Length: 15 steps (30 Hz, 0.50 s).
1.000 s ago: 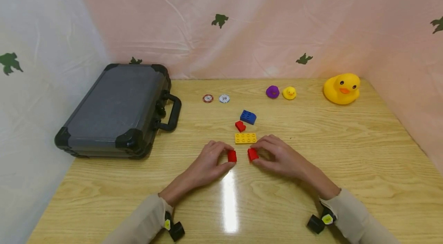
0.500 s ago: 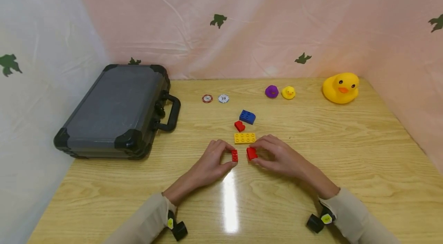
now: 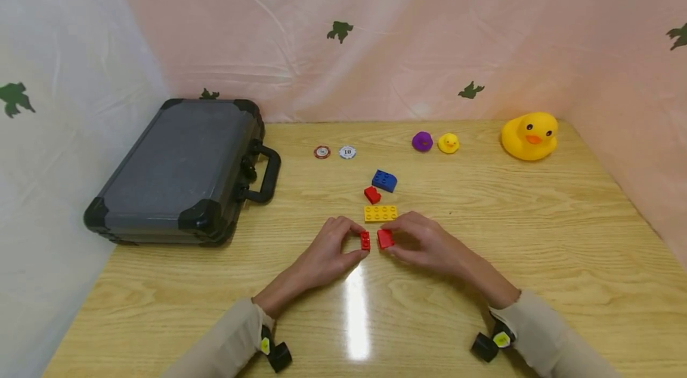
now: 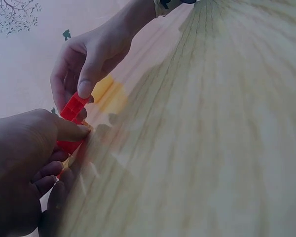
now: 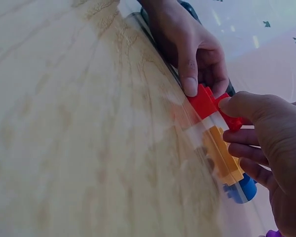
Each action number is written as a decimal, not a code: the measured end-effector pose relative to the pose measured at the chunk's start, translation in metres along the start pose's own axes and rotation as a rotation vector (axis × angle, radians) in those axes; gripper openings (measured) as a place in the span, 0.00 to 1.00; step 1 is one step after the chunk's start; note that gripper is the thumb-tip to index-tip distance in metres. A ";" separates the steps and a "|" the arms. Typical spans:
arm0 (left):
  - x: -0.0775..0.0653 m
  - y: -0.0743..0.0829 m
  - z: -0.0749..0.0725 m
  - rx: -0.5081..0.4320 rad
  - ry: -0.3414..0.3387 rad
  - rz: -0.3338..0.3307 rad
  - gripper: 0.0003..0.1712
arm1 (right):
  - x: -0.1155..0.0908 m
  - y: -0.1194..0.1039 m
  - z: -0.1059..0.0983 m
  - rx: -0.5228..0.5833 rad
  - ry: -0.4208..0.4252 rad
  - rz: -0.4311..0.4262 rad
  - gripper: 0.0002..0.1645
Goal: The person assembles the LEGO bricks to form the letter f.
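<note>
Between thumb and fingers my left hand (image 3: 330, 253) pinches a red toy brick (image 3: 365, 241), its studs showing. My right hand (image 3: 426, 245) pinches a second red brick (image 3: 385, 239), tilted, a small gap to the right of the first in the head view. In the left wrist view the hollow underside of the right hand's brick (image 4: 74, 107) shows. A yellow brick (image 3: 380, 213) with two rows of studs lies just beyond both hands. Behind it rest a small red brick (image 3: 372, 195) and a blue brick (image 3: 384, 181) with one rounded end.
A grey case (image 3: 177, 169) with a black handle stands at the left. Toward the back lie a red chip (image 3: 322, 152), a white chip (image 3: 347, 152), a purple duck (image 3: 422, 141), a small yellow duck (image 3: 448, 143) and a large yellow duck (image 3: 530, 136).
My left hand has turned its red brick so the studs show and shifted slightly right. The right hand has moved left with its brick, tilting it and narrowing the gap.
</note>
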<state>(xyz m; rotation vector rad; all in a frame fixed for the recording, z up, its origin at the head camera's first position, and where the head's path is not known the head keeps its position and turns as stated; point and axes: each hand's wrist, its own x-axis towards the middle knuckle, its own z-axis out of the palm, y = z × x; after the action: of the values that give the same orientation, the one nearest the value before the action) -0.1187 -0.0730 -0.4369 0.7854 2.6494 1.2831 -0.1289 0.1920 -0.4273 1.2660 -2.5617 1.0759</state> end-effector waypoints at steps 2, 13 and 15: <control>0.000 0.000 0.000 -0.003 -0.001 -0.001 0.17 | 0.001 -0.001 0.001 0.008 -0.010 0.015 0.24; 0.001 0.000 -0.002 -0.011 -0.013 -0.010 0.17 | 0.010 -0.002 0.009 -0.039 0.045 -0.075 0.25; 0.001 -0.001 -0.002 -0.013 -0.016 -0.012 0.17 | 0.011 -0.002 0.010 -0.044 0.044 -0.072 0.25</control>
<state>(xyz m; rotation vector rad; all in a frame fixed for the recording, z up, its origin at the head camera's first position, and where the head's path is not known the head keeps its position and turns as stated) -0.1203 -0.0741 -0.4360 0.7736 2.6268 1.2839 -0.1319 0.1775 -0.4297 1.2983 -2.4739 1.0172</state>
